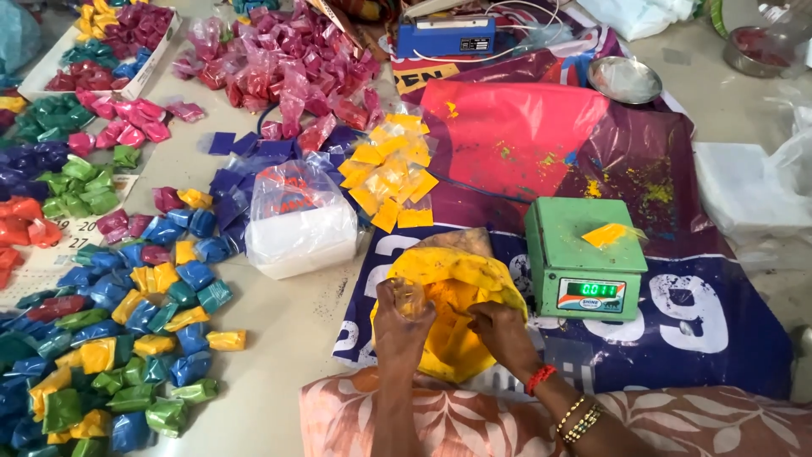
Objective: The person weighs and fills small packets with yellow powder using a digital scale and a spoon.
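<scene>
Your left hand [402, 317] pinches a small clear pouch [408, 296]; your right hand [501, 330] grips the near yellow powder bag [452, 296] left of the scale [584, 254]. Both are light, limp, slippery; hold rims.

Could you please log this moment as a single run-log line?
left hand: holds small clear pouch | right hand: in yellow powder bag | green scale: yellow packet on top

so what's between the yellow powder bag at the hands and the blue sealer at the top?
Head view: the heap of filled yellow packets lies between the yellow powder bag and the blue sealer, on the banner sheet.
</scene>
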